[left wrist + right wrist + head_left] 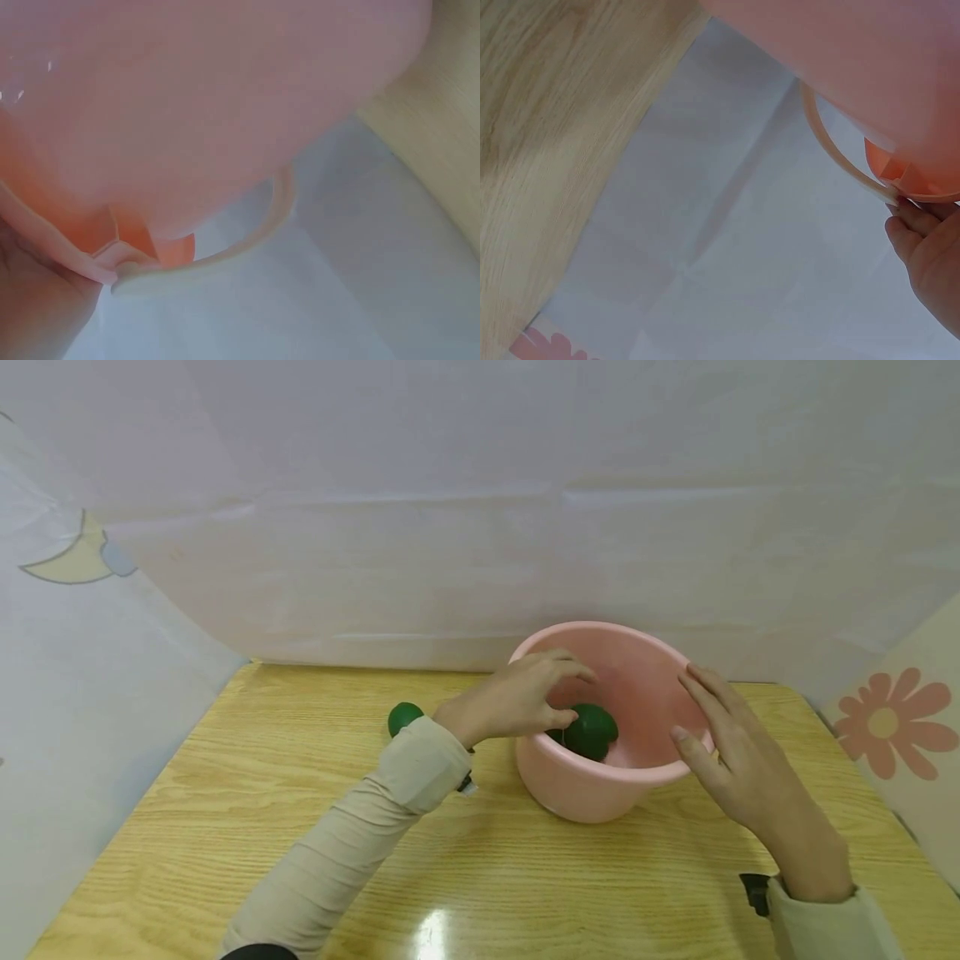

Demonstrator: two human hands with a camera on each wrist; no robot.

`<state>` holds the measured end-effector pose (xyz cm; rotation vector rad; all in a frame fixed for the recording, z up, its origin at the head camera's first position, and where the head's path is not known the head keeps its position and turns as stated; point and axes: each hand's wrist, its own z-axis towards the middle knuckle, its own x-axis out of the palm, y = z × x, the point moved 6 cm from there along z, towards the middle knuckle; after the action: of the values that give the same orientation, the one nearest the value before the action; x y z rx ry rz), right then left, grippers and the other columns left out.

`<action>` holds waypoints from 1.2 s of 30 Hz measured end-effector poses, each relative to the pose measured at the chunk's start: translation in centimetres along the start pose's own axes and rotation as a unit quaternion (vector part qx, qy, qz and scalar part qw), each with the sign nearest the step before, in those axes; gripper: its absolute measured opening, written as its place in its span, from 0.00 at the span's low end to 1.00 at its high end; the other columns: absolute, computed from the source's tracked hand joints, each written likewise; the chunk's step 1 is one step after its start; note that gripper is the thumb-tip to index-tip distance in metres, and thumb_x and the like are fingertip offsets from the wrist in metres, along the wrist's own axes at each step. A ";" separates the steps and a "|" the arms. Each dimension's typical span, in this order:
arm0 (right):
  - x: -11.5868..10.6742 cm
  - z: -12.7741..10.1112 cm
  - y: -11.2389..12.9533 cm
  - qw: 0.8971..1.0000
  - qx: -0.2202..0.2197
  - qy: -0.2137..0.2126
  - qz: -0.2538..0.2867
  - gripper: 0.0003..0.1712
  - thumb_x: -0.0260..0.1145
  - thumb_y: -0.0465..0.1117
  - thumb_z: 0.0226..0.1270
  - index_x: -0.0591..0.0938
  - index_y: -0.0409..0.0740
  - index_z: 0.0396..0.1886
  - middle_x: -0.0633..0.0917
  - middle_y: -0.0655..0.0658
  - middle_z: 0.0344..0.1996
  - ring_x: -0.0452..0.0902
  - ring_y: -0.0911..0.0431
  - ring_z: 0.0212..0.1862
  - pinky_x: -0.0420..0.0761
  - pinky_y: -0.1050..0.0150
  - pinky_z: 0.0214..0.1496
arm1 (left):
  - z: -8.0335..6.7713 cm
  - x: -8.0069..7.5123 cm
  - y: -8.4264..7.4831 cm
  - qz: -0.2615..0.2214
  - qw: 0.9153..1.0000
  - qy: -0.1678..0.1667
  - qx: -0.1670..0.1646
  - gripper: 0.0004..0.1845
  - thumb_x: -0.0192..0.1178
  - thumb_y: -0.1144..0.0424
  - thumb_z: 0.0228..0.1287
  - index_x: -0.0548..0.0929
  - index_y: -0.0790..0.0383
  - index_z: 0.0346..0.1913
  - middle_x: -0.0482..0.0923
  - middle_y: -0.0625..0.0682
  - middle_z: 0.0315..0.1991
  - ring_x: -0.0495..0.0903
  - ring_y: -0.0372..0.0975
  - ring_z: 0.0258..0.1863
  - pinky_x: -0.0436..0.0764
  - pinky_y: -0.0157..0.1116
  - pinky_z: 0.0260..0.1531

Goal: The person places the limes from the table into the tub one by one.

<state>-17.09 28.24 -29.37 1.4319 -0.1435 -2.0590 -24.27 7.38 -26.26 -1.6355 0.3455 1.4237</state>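
A pink plastic basin (577, 797) stands on the wooden table, right of centre in the head view. A dark green ball (594, 732) lies inside it by the near wall. My left hand (579, 696) reaches over the basin's left rim. Its thumb touches the ball's left side, and its curved fingers arch above the ball without touching it. My right hand (693, 710) is flat with straight fingers against the basin's right rim. The left wrist view shows the basin's outer wall (187, 112) up close, and the right wrist view shows the basin (870, 52) with my fingers (930, 255) at its rim.
A second green ball (405, 717) sits on the table (300, 793) behind my left wrist. White sheets wall in the back and left side. A panel with a flower print (888, 727) stands at the right edge.
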 end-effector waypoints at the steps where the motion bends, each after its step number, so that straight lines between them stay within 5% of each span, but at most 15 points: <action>1: 0.0 0.0 0.0 1.000 0.000 0.000 0.002 0.37 0.58 0.44 0.74 0.58 0.44 0.78 0.56 0.39 0.78 0.49 0.38 0.78 0.55 0.32 0.72 | -0.1 0.0 0.0 -0.002 1.000 -0.002 0.000 0.26 0.64 0.60 0.66 0.75 0.56 0.67 0.72 0.47 0.66 0.69 0.37 0.68 0.70 0.34 0.68; 13: 0.2 0.1 -0.2 0.999 0.003 0.004 0.031 0.37 0.57 0.43 0.74 0.57 0.45 0.79 0.54 0.40 0.79 0.48 0.36 0.78 0.55 0.27 0.69 | -1.2 -0.9 0.5 -0.014 0.996 -0.071 0.047 0.23 0.61 0.61 0.69 0.75 0.60 0.66 0.74 0.50 0.66 0.68 0.39 0.70 0.67 0.36 0.71; 20: 0.1 0.2 -0.3 0.999 0.007 0.003 0.041 0.38 0.57 0.42 0.74 0.56 0.46 0.79 0.54 0.41 0.79 0.48 0.36 0.77 0.55 0.26 0.67 | -2.4 -1.9 1.4 -0.027 0.993 -0.104 0.047 0.23 0.62 0.63 0.68 0.76 0.60 0.65 0.74 0.51 0.66 0.69 0.42 0.69 0.69 0.39 0.71; 26: 0.1 0.2 -0.4 0.999 0.010 0.004 0.042 0.37 0.57 0.42 0.74 0.56 0.46 0.79 0.54 0.41 0.79 0.48 0.36 0.77 0.55 0.26 0.67 | -3.4 -2.7 2.3 -0.027 0.990 -0.127 0.050 0.24 0.64 0.64 0.67 0.76 0.62 0.65 0.75 0.54 0.62 0.79 0.43 0.46 0.77 0.39 0.58; 30: 0.1 0.3 -0.4 0.999 0.007 0.005 0.043 0.37 0.56 0.42 0.74 0.56 0.44 0.79 0.54 0.40 0.79 0.48 0.35 0.77 0.55 0.26 0.67 | -4.1 -3.2 2.8 -0.027 0.989 -0.139 0.051 0.25 0.64 0.64 0.66 0.76 0.63 0.65 0.76 0.56 0.63 0.76 0.45 0.61 0.75 0.40 0.64; 36: 0.0 0.3 -0.4 0.999 0.008 0.006 0.045 0.37 0.56 0.42 0.74 0.56 0.44 0.79 0.54 0.40 0.79 0.48 0.34 0.77 0.55 0.25 0.66 | -4.9 -3.6 3.6 -0.027 0.985 -0.161 0.055 0.24 0.62 0.63 0.69 0.75 0.63 0.66 0.75 0.55 0.64 0.72 0.46 0.67 0.72 0.42 0.69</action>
<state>-17.51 28.45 -29.39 1.4208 -0.2154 -1.9797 -24.76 0.40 -25.09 -1.2906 0.1873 1.5680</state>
